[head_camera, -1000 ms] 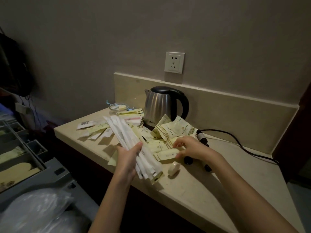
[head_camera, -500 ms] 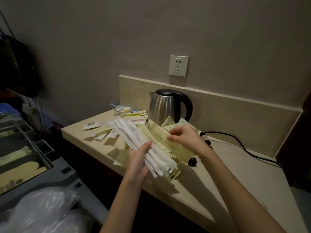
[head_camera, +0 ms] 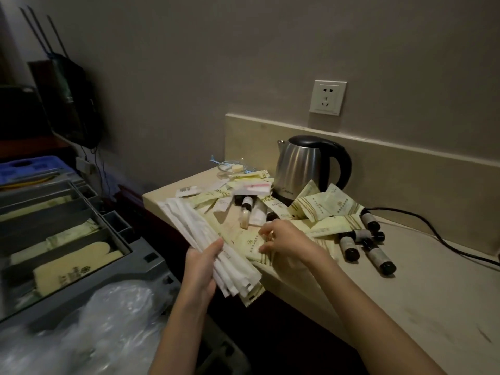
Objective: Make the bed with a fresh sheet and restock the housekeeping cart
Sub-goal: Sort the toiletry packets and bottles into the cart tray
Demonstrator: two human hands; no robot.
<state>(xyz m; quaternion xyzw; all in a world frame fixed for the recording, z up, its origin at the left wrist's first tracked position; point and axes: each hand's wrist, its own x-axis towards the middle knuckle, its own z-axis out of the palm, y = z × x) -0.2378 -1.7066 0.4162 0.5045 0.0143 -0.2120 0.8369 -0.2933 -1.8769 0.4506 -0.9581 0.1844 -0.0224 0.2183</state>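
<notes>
My left hand grips a thick bundle of long white amenity packets, held slanted over the counter's left edge. Under the bundle lie pale yellow sachets, and my right hand pinches their top edge with curled fingers. More yellow sachets are heaped on the beige counter in front of the kettle. Small dark toiletry bottles lie loose to the right of the heap. The grey housekeeping cart tray stands at the left, with yellow packets in its compartments.
A steel kettle stands at the back of the counter, its black cord trailing right. A wall socket is above it. A small glass dish sits at the back left corner. A clear plastic bag fills the lower left.
My right hand dropped from the raised sachet to the sachets beside the white bundle. The view swung left, so the bottles and more of the cart now show.
</notes>
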